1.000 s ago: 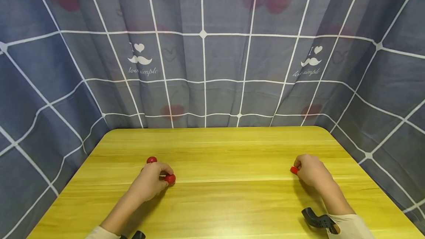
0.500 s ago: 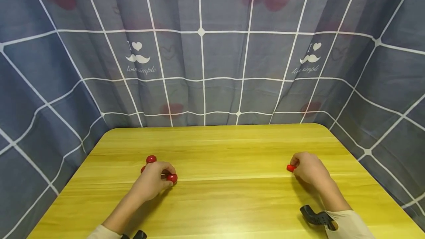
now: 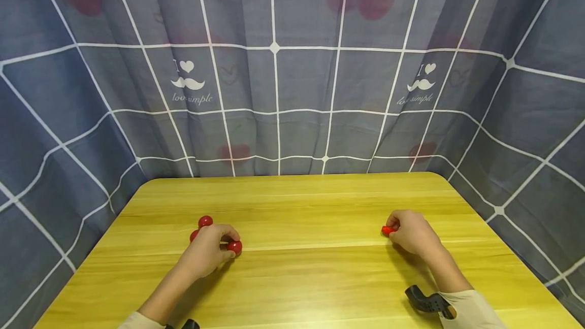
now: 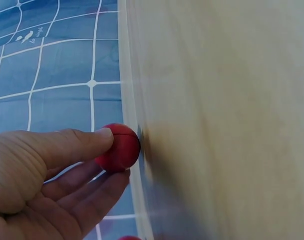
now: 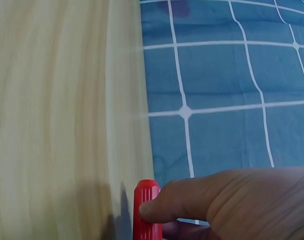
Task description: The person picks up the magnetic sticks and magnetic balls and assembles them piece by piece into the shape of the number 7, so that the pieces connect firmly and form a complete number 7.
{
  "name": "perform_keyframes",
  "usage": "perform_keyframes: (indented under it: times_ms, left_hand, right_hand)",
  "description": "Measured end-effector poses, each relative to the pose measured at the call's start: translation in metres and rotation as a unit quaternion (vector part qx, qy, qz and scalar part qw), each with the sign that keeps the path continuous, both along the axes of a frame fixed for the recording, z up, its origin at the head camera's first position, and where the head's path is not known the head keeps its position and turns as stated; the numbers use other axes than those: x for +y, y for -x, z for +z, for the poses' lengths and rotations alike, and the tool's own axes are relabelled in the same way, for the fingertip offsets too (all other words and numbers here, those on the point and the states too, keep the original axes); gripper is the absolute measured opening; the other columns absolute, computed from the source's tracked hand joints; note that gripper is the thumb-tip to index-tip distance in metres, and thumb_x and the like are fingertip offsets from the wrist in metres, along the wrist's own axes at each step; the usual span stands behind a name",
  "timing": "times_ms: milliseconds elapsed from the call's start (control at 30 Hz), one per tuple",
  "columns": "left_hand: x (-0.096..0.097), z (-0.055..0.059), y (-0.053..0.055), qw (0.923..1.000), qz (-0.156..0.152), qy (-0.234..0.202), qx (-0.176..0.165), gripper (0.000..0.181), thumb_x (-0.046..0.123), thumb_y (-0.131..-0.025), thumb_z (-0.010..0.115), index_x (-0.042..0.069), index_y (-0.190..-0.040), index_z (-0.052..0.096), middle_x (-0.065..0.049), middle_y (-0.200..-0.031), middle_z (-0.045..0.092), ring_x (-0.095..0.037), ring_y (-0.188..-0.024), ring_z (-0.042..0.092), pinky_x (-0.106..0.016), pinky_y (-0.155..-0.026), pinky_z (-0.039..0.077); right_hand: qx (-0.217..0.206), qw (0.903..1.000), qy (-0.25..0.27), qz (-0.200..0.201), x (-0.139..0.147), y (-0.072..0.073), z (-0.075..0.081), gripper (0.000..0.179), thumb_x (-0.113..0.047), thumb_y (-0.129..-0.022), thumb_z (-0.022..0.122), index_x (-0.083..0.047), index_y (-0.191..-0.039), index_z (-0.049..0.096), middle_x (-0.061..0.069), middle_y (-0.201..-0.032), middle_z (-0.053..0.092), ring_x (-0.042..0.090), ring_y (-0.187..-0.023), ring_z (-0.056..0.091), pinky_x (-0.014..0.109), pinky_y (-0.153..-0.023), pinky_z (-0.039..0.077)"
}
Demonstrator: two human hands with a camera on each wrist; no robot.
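My left hand (image 3: 205, 253) pinches a red ball (image 3: 235, 247) between thumb and fingertips, low over the left part of the table. In the left wrist view a thin dark seam runs across this ball (image 4: 123, 150). Two more red balls, a farther one (image 3: 205, 221) and one partly hidden by my hand (image 3: 194, 235), lie just beyond it. On the right, my right hand (image 3: 413, 235) pinches a small red ribbed piece (image 3: 388, 230). In the right wrist view the thumb presses its grooved face, and its blunt end (image 5: 148, 185) shows; its kind is unclear.
A yellow wood-grain table (image 3: 292, 278) spans the space beneath both hands. Behind it and at both sides hangs a grey-blue curtain (image 3: 301, 85) with white grid lines. A black wrist mount (image 3: 427, 300) sits beside my right sleeve.
My right hand has moved a little to the left, carrying the red ribbed piece, which has turned slightly. The left hand still holds its ball in almost the same place.
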State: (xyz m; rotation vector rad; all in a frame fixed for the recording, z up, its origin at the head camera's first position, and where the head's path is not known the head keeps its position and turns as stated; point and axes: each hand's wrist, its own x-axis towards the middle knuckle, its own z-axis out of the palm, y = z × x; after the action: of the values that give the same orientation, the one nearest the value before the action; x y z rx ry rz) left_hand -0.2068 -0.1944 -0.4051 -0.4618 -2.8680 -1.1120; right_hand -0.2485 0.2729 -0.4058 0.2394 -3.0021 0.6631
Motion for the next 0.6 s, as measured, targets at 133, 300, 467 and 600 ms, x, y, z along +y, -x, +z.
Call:
perform_keyframes:
  times_ms: [133,300,467,600]
  left_hand:
    - [0.002,-0.001,-0.001,0.9998,0.002,-0.011,-0.016,0.027,-0.010,-0.072,0.079,0.006,-0.089,0.068,-0.003,-0.087,0.068,-0.020,-0.082,0.067,-0.026,-0.056,0.055]
    - [0.005,-0.002,-0.003,0.9994,-0.005,-0.025,-0.022,0.026,-0.011,-0.073,0.078,0.005,-0.090,0.067,-0.005,-0.088,0.068,-0.021,-0.081,0.064,-0.025,-0.048,0.052]
    - [0.006,-0.003,-0.003,0.9995,-0.010,-0.020,-0.020,0.026,-0.011,-0.073,0.078,0.006,-0.090,0.068,-0.003,-0.089,0.068,-0.019,-0.082,0.064,-0.024,-0.052,0.053]
    - [0.007,-0.003,-0.003,0.9997,-0.019,-0.008,-0.011,0.026,-0.010,-0.073,0.079,0.008,-0.089,0.068,0.000,-0.088,0.067,-0.020,-0.086,0.066,-0.023,-0.060,0.054]
  right_hand:
    - [0.017,0.9997,0.007,0.014,-0.011,0.000,-0.004,0.016,-0.002,-0.072,0.073,-0.010,-0.083,0.064,-0.001,-0.073,0.057,0.018,-0.066,0.049,0.032,-0.058,0.042]
    - [0.031,0.9992,0.010,0.024,-0.027,-0.002,-0.007,0.018,-0.001,-0.072,0.074,-0.011,-0.083,0.064,-0.001,-0.075,0.059,0.018,-0.065,0.050,0.031,-0.058,0.043]
    - [0.038,0.9985,0.006,0.038,-0.040,-0.003,-0.008,0.019,-0.002,-0.073,0.076,-0.012,-0.083,0.064,-0.002,-0.076,0.060,0.016,-0.064,0.050,0.030,-0.057,0.044]
    - [0.039,0.9983,0.005,0.044,-0.047,-0.004,-0.008,0.020,-0.002,-0.072,0.076,-0.013,-0.083,0.064,-0.003,-0.076,0.060,0.015,-0.065,0.050,0.030,-0.057,0.044]
